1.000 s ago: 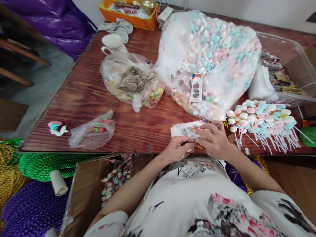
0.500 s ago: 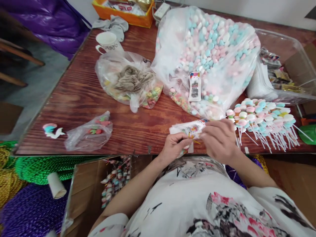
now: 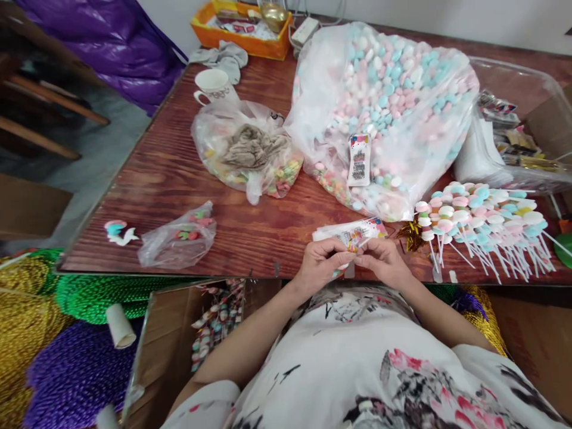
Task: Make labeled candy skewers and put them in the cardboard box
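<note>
My left hand (image 3: 324,262) is closed, thumb and fingers pinching together at the table's front edge. Part of a skewer of pastel candy-like discs (image 3: 340,270) pokes out beneath it. With its fingertips meeting the left ones, my right hand (image 3: 385,262) is closed in a pinch too. What it grips is too small to make out; a bit of yellow shows near the fingertips. Just behind the fingers lies a fanned stack of printed cards (image 3: 353,229). To the right, a bunch of gold twist ties (image 3: 411,234) lies beside a pile of pastel disc skewers (image 3: 482,217) on white sticks.
A large clear bag of pastel discs (image 3: 384,89) carries another card stack (image 3: 360,159). Left of it are a smaller bag with a brown cloth (image 3: 252,146), a mug (image 3: 217,86) and a little bag (image 3: 181,238). A plastic bin (image 3: 527,71) stands back right.
My right hand has come down and in, its fingertips now against the left ones, uncovering the gold twist ties. The view has shifted slightly left.
</note>
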A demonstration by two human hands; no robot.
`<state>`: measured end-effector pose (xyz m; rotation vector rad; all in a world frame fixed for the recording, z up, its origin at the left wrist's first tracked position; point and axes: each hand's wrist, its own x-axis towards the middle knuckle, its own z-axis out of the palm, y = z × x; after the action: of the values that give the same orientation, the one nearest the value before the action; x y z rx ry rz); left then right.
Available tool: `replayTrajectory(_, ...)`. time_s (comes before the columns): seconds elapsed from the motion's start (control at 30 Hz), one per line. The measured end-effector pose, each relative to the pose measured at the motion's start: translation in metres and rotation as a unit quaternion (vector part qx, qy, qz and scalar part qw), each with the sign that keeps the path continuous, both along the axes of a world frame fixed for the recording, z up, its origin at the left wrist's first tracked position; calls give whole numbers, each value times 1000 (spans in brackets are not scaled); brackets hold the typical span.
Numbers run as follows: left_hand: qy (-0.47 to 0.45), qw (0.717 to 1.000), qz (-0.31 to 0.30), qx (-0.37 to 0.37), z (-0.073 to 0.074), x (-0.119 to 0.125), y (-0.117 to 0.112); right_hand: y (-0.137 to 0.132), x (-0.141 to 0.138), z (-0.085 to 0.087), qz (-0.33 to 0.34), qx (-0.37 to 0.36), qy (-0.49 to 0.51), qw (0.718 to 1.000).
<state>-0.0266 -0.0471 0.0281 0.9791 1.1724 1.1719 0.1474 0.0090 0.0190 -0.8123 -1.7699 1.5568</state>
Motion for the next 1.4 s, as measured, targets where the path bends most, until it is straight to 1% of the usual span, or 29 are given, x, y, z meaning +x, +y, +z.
replayTrajectory(0.03, -6, 1000, -17, -12, 1, -1, 0, 3, 1, -1, 44, -30, 0, 999)
replayTrajectory(0.07, -17, 999, -40, -31, 2, -2, 0, 6, 2, -2, 87, -43, -2, 995)
replayTrajectory(0.1, -32, 996, -65, -54, 2, -3, 0, 9, 4, -1, 126, -30, -11, 992)
replayTrajectory(0.13, -51, 991, -92, -80, 3, -3, 0, 10, 5, 2, 155, 11, -25, 988)
replayTrajectory(0.17, -73, 984, -119, -108, 3, -4, 1, 11, 7, 6, 171, 80, -41, 981)
replayTrajectory(0.2, -96, 975, -146, -134, 3, -5, 1, 11, 9, 11, 179, 170, -55, 968)
replayTrajectory(0.23, -120, 964, -173, -160, 3, -7, 2, 9, 11, 16, 180, 270, -64, 944)
replayTrajectory(0.3, -160, 937, -230, -209, 4, -9, 4, 4, 15, 28, 178, 448, -68, 873)
replayTrajectory(0.33, -171, 922, -260, -230, 4, -9, 4, 0, 17, 33, 177, 510, -64, 839)
replayTrajectory(0.37, -175, 907, -291, -248, 5, -10, 5, -2, 20, 37, 180, 551, -58, 813)
replayTrajectory(0.4, -174, 895, -320, -259, 6, -10, 6, -5, 22, 40, 186, 576, -51, 795)
replayTrajectory(0.47, -164, 874, -371, -267, 7, -10, 8, -7, 24, 42, 209, 592, -34, 777)
replayTrajectory(0.6, -133, 850, -446, -245, 5, -10, 14, -6, 24, 39, 248, 587, -18, 770)
replayTrajectory(0.67, -122, 846, -465, -230, 3, -10, 17, -4, 22, 37, 253, 588, -22, 768)
replayTrajectory(0.77, -117, 844, -478, -212, 5, -10, 20, -1, 18, 33, 256, 617, -48, 743)
replayTrajectory(0.83, -114, 848, -479, -197, 8, -9, 21, 0, 15, 32, 241, 638, -55, 729)
replayTrajectory(0.9, -112, 857, -472, -175, 11, -9, 22, 2, 13, 33, 224, 638, -54, 734)
replayTrajectory(1.0, -89, 893, -418, -142, 11, -22, 30, 0, 12, 36, 214, 626, -70, 746)
replayTrajectory(1.03, -70, 901, -403, -142, 12, -30, 34, -2, 12, 37, 209, 629, -80, 744)
replayTrajectory(1.1, -15, 899, -409, -154, 18, -49, 45, -5, 14, 39, 203, 645, -96, 730)
replayTrajectory(1.13, 23, 893, -422, -153, 24, -59, 50, -6, 14, 38, 201, 654, -105, 722)
replayTrajectory(1.17, 70, 894, -421, -135, 34, -67, 54, -6, 13, 37, 196, 661, -115, 716)
replayTrajectory(1.2, 127, 905, -394, -93, 46, -72, 55, -3, 11, 34, 185, 662, -129, 714)
replayTrajectory(1.23, 192, 919, -342, -31, 59, -73, 55, 1, 8, 32, 166, 657, -144, 721)
replayTrajectory(1.27, 260, 925, -272, 48, 72, -70, 52, 8, 3, 29, 139, 642, -159, 737)
replayTrajectory(1.3, 326, 910, -219, 133, 83, -63, 46, 16, -3, 28, 106, 616, -172, 762)
replayTrajectory(1.33, 374, 883, -192, 210, 89, -53, 40, 25, -10, 28, 72, 576, -177, 795)
replayTrajectory(1.37, 411, 846, -204, 273, 91, -43, 34, 34, -16, 31, 41, 523, -171, 834)
replayTrajectory(1.4, 440, 804, -229, 328, 88, -34, 29, 41, -22, 35, 10, 461, -154, 874)
